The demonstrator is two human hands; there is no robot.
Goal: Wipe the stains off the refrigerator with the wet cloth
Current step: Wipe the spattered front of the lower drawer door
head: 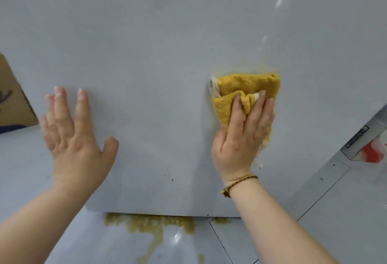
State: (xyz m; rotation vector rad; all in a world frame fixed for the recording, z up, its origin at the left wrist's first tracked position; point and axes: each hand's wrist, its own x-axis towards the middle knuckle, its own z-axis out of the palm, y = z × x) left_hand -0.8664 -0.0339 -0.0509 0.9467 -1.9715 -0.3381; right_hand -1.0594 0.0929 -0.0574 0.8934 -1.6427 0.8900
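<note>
A: What sort of place is this?
B: A kitchen in a home, by the look of it. A pale grey refrigerator (167, 43) fills most of the view, standing on a glossy floor (345, 211) of large light tiles with dark joints.
A: Anything else?
B: A grainy yellow-brown spill (150, 225) lies on the tiles at the refrigerator's foot — and a cardboard box (14, 104) stands to the left.
</note>
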